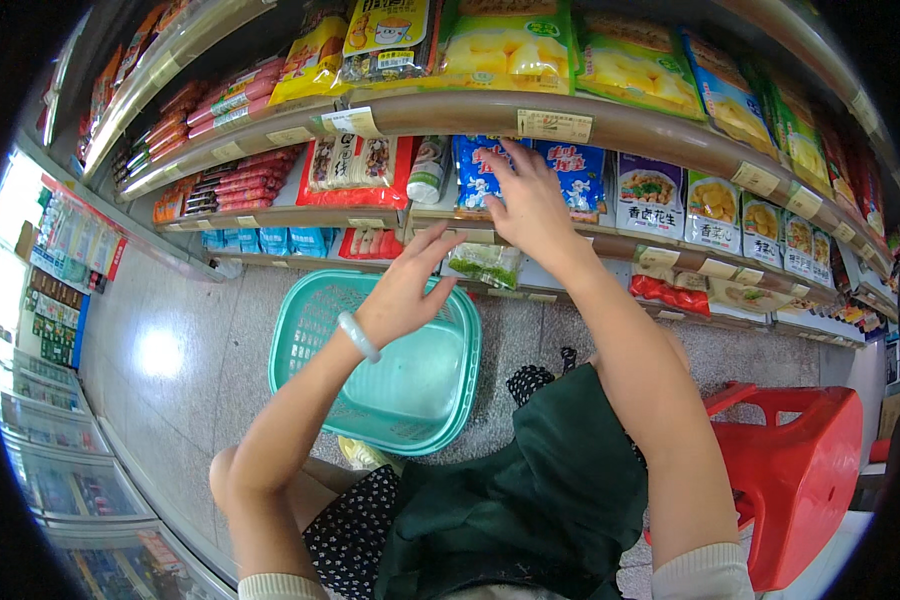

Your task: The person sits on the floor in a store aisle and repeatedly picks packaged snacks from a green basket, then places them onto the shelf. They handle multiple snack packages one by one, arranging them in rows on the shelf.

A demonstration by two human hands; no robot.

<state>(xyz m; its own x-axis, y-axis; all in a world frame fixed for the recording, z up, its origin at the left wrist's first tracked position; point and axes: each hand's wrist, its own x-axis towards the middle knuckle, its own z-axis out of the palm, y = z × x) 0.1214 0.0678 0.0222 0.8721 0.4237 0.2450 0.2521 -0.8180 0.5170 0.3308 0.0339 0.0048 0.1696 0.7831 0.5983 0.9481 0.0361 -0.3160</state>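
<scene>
My right hand (pixel 529 199) reaches over blue snack packets (pixel 576 176) on the middle shelf, its fingers spread against or just in front of them. Whether it touches them I cannot tell. My left hand (pixel 405 289), with a pale bangle (pixel 358 337) at the wrist, hovers above the far rim of a turquoise plastic basket (pixel 379 390); its fingers are apart and hold nothing. No goods show in the visible part of the basket, which stands on the floor. Just beyond the left fingertips lies a clear packet with green contents (pixel 484 264) on the bottom shelf.
Left of the blue packets are a white-green roll-shaped pack (pixel 427 172) and a red noodle packet (pixel 356 171). Purple and white food pouches (pixel 649 195) stand to the right. A red plastic stool (pixel 802 465) is at my right. Glass-topped freezers (pixel 82 480) line the left.
</scene>
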